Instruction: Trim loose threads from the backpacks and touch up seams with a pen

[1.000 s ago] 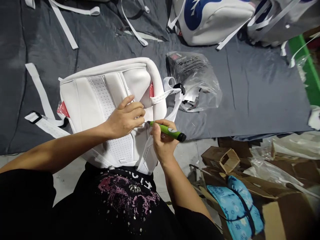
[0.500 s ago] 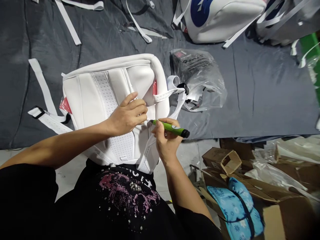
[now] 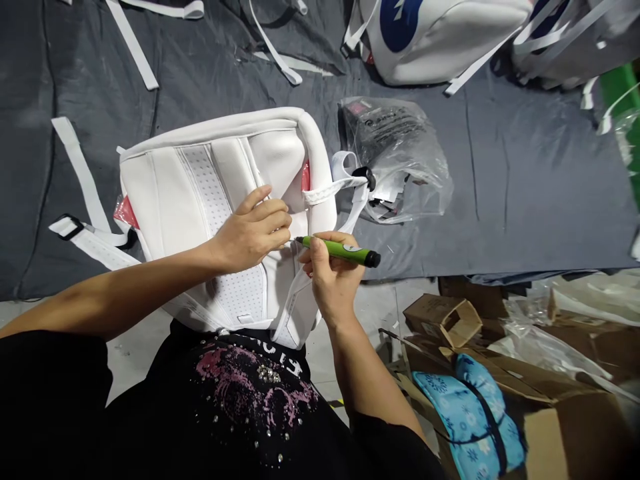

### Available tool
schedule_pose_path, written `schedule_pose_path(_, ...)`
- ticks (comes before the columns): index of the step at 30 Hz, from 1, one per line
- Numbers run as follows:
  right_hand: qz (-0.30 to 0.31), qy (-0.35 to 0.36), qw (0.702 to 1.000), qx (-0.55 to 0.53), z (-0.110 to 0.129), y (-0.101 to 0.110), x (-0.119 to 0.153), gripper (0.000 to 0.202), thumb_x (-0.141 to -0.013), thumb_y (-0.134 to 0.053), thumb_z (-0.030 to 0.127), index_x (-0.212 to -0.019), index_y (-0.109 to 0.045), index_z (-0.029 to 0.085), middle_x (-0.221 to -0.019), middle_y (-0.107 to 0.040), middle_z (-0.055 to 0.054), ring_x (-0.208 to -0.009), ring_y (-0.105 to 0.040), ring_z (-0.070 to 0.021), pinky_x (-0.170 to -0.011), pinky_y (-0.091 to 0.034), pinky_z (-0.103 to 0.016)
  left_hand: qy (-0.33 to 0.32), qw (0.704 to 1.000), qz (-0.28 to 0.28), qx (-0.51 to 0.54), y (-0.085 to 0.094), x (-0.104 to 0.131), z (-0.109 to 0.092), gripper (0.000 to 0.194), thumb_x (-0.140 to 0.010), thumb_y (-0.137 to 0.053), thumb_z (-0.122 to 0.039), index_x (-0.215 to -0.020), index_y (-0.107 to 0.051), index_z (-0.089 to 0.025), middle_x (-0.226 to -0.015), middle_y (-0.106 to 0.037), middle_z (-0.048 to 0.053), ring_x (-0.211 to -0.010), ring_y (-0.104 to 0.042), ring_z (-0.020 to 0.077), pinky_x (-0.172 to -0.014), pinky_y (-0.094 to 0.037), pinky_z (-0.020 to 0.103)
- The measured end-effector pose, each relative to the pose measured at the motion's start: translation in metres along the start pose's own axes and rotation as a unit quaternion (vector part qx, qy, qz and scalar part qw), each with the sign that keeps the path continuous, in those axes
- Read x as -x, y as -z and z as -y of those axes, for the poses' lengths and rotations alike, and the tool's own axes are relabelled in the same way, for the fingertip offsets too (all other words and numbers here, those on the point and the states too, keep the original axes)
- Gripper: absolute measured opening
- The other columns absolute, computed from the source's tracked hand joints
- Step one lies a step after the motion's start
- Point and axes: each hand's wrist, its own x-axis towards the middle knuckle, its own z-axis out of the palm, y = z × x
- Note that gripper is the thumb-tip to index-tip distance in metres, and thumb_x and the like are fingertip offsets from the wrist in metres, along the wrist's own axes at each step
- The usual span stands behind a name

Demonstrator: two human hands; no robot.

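Note:
A white backpack (image 3: 165,193) lies on the near edge of the grey-covered table, its padded back panel and straps facing up. My left hand (image 3: 253,230) rests on the panel with its fingers bent together at a fold or seam; whatever they pinch is too small to name. In my right hand (image 3: 335,273) is a green marker (image 3: 340,250), its black end pointing right and its thin tip almost touching the left fingertips. Red pieces (image 3: 127,211) show at the bag's left and right sides.
Right of the bag lies a clear plastic bag (image 3: 405,153) with dark and white contents. Other white backpacks (image 3: 440,40) stand at the back right. Below the table edge (image 3: 450,270) are cardboard boxes (image 3: 443,319) and a blue flowered bundle (image 3: 473,420). Loose white straps (image 3: 133,47) lie at the back left.
The backpack and my left hand have shifted slightly left in view. The marker is a little flatter, its tip slightly further left and up, still in my right hand.

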Motion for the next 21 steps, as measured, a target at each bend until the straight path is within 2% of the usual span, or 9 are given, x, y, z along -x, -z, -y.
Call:
schedule_pose_path(3, 0.013, -0.001, 1.0, 0.02, 0.0, 0.001, -0.001, 0.028, -0.091, -0.068, 0.046, -0.091, -0.058, 0.02, -0.061, -0.063, 0.004, -0.05, -0.059, -0.0106, -0.049, -0.048, -0.024, -0.002, 1.0, 0.003, -0.013, 0.001, 0.0, 0.0, 0.021, -0.099, -0.047, -0.029, -0.086, -0.063, -0.026, -0.102, -0.069, 0.001, -0.119, -0.06, 0.0201, -0.124, -0.034, 0.048)
schedule_pose_path(11, 0.005, -0.015, 1.0, -0.006, 0.0, 0.001, -0.001, 0.031, -0.09, -0.069, 0.048, -0.091, -0.058, 0.019, -0.061, -0.064, 0.003, -0.049, -0.059, -0.0109, -0.048, -0.048, -0.023, -0.02, 0.999, -0.009, -0.032, 0.001, 0.0, 0.001, 0.02, -0.099, -0.048, -0.028, -0.086, -0.062, -0.025, -0.104, -0.069, 0.001, -0.12, -0.059, 0.019, -0.124, -0.032, 0.046)
schedule_pose_path(17, 0.022, -0.017, 1.0, 0.006, -0.001, 0.001, -0.003, 0.031, -0.091, -0.067, 0.05, -0.092, -0.058, 0.02, -0.062, -0.063, 0.003, -0.051, -0.06, -0.0119, -0.049, -0.047, -0.024, -0.027, 0.995, 0.025, -0.097, 0.006, 0.001, -0.004, 0.021, -0.1, -0.045, -0.028, -0.091, -0.064, -0.024, -0.106, -0.069, 0.002, -0.12, -0.056, 0.0196, -0.124, -0.026, 0.046)
schedule_pose_path(19, 0.024, -0.011, 1.0, 0.008, -0.003, 0.002, -0.005, 0.031, -0.091, -0.065, 0.051, -0.095, -0.058, 0.021, -0.065, -0.065, 0.002, -0.052, -0.059, -0.0117, -0.05, -0.047, -0.024, -0.047, 0.991, 0.03, -0.123, 0.012, -0.004, -0.001, 0.022, -0.1, -0.046, -0.032, -0.093, -0.065, -0.024, -0.106, -0.069, 0.002, -0.116, -0.056, 0.0207, -0.121, -0.028, 0.046)
schedule_pose_path(21, 0.033, 0.002, 0.999, 0.033, -0.007, 0.006, -0.005, 0.029, -0.091, -0.065, 0.05, -0.094, -0.059, 0.022, -0.067, -0.065, 0.002, -0.052, -0.058, -0.0114, -0.05, -0.047, -0.024, -0.096, 0.983, 0.055, -0.145, 0.022, -0.014, 0.007, 0.024, -0.098, -0.05, -0.039, -0.093, -0.066, -0.023, -0.103, -0.07, 0.004, -0.108, -0.057, 0.0217, -0.113, -0.034, 0.045)
